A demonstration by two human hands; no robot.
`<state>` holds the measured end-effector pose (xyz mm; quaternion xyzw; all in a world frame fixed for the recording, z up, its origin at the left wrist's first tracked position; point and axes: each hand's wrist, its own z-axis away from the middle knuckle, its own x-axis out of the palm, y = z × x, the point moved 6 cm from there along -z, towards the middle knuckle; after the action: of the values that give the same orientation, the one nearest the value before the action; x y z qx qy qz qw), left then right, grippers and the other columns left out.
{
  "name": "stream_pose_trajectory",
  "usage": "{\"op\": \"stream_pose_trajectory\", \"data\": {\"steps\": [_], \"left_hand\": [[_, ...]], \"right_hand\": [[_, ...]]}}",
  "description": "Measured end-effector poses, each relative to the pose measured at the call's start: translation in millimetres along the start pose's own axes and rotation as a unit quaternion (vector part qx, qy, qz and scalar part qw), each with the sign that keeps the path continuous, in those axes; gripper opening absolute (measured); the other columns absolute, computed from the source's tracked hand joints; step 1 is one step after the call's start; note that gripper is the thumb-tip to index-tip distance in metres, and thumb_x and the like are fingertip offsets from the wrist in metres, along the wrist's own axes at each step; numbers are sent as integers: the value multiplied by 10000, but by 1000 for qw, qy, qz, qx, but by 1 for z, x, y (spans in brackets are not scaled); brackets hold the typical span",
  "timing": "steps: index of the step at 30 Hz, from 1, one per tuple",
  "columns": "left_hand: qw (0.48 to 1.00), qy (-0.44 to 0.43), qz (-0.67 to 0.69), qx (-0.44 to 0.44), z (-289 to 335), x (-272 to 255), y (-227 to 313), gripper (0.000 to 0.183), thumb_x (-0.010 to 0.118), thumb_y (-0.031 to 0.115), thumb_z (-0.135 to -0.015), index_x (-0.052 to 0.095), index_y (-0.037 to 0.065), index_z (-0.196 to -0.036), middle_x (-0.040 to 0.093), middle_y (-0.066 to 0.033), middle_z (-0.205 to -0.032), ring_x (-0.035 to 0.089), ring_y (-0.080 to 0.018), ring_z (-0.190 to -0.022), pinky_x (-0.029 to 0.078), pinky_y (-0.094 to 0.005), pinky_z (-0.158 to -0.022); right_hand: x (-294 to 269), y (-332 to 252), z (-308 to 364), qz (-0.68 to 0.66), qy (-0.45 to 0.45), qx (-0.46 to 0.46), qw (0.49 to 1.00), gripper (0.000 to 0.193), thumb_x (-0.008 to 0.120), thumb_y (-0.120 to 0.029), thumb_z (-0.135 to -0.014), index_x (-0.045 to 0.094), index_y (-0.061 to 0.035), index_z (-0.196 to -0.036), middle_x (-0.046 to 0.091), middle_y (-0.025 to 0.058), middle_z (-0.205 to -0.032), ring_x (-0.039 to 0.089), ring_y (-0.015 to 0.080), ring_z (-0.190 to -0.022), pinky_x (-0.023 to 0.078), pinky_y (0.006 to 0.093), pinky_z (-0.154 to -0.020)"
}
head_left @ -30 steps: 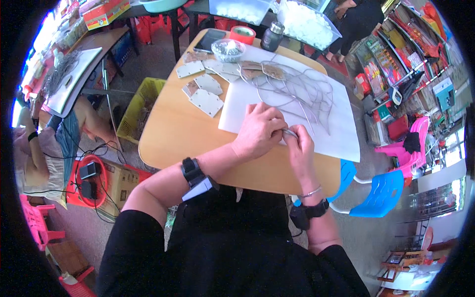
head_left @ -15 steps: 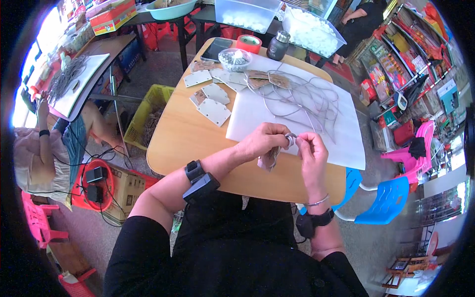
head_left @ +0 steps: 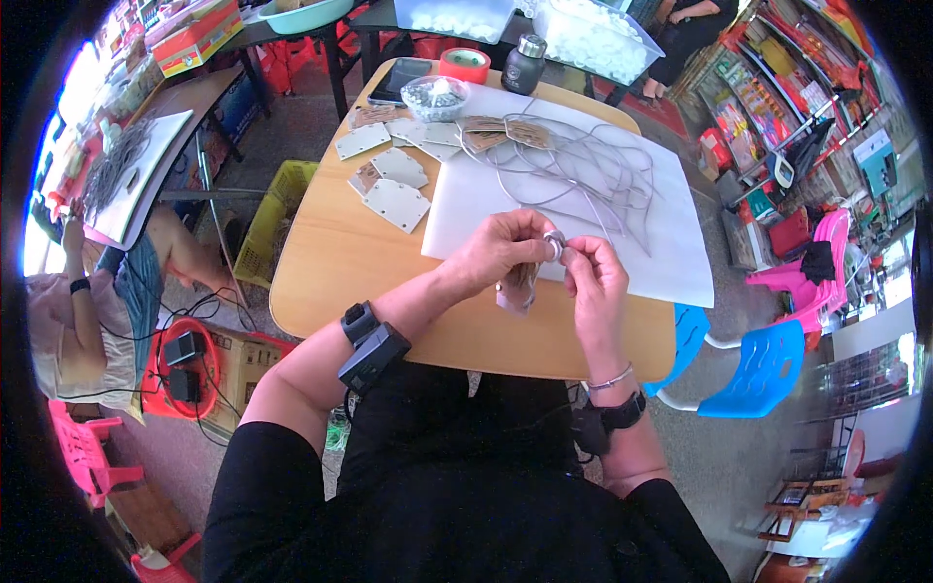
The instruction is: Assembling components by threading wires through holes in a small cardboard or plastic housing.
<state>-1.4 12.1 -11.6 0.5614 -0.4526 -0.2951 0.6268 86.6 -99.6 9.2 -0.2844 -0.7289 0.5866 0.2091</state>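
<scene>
In front of my chest, over the near edge of the wooden table (head_left: 340, 262), both my hands meet. My left hand (head_left: 498, 251) is closed, pinching a small whitish round piece (head_left: 554, 243). A folded brown and white card (head_left: 519, 288) hangs below its fingers. My right hand (head_left: 595, 277) is closed too, thumb and forefinger pressed together at the round piece's right side; what they pinch is too small to make out. Beyond lies loose grey cord (head_left: 622, 189), looped over a white sheet (head_left: 452, 209). White cards with holes (head_left: 397, 202) lie to the left.
At the table's far side stand a clear bowl of small parts (head_left: 434, 98), a red tape roll (head_left: 465, 65) and a dark bottle (head_left: 524, 64). A yellow crate (head_left: 282, 199) is on the floor left. Blue chairs (head_left: 753, 374) stand right. Another person (head_left: 73, 325) sits left.
The whole view has shifted slightly, so the table appears a little higher and further left. My hands keep nearly the same pinch on the round piece, with the card still hanging below.
</scene>
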Motion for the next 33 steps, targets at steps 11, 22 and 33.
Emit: {"op": "stream_pose_trajectory", "data": {"steps": [11, 22, 33], "left_hand": [[999, -47, 11, -11, -1, 1, -8, 181, 626, 108, -861, 622, 33, -1026, 621, -23, -737, 585, -92, -551, 475, -226, -479], [991, 6, -132, -24, -1, -6, -8, 157, 586, 139, -844, 602, 23, -948, 555, 17, -737, 504, -57, -627, 422, -222, -540], [998, -7, -60, 19, -2, -3, -7, 175, 618, 130, -855, 636, 25, -994, 606, 12, -789, 532, -54, -700, 444, -213, -615]], "right_hand": [[2, 14, 6, -143, -57, 148, 977, 107, 597, -137, -844, 599, -33, -868, 491, -57, -641, 358, 1, -510, 252, 166, -433], [3, 13, 4, -80, -69, 87, 991, 91, 568, -121, -886, 600, -37, -899, 527, -35, -675, 362, 4, -510, 256, 163, -442], [1, 22, 2, -120, -29, 124, 984, 72, 593, -120, -862, 594, -48, -863, 529, -34, -660, 362, 1, -502, 239, 164, -430]]}}
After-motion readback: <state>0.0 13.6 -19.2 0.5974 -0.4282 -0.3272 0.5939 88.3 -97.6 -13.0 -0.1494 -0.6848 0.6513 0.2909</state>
